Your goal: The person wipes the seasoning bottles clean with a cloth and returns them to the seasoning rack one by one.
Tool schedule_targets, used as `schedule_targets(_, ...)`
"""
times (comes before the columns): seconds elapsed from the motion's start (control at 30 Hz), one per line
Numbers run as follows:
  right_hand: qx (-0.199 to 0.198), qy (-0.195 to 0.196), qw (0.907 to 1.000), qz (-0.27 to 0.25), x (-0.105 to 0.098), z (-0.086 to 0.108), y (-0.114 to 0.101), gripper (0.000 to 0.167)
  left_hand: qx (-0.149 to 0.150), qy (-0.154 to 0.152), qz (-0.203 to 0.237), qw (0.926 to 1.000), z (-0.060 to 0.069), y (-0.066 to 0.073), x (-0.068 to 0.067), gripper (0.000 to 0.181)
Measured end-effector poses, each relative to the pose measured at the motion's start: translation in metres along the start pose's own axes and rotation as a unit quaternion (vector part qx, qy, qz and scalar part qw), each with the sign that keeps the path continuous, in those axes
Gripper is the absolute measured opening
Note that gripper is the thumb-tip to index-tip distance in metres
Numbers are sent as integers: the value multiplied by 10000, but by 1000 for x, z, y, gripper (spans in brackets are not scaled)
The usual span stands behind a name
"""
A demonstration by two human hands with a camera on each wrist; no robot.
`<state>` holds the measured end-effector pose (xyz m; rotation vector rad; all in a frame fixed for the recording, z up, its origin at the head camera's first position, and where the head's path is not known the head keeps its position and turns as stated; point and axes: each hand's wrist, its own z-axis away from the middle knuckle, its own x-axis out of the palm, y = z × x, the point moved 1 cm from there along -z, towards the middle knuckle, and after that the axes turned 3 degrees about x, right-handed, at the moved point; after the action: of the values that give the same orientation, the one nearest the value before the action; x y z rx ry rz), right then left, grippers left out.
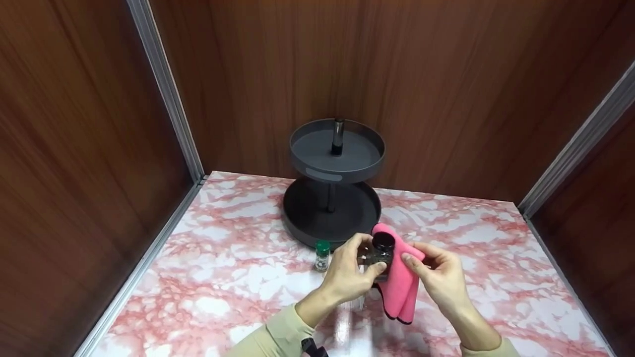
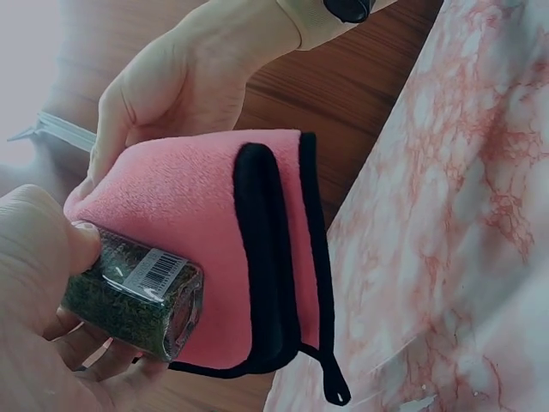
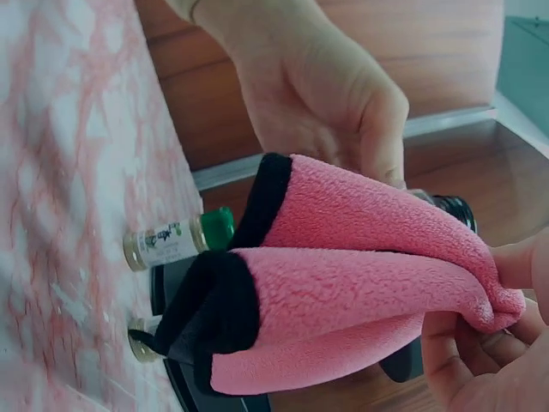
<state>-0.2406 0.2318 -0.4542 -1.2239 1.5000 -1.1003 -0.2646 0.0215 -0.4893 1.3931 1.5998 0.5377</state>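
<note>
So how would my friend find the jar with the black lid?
Find the dark two-tier stand on the pink-and-white table. Just in front of it, towards the right, the person's left grip holds a small see-through jar of green flakes against a pink cloth. The held jar's black lid sets it apart from the green-lidded jar standing nearby.

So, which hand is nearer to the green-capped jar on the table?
Left. The left hand is just right of the green-capped jar; the right hand is farther right, holding the pink cloth.
</note>
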Motion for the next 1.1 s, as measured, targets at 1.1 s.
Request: schedule_targets(1.1, 741, -172, 9959, 487, -1, 5, 7, 28, 114, -96, 247, 9996, -2, 2, 1, 43)
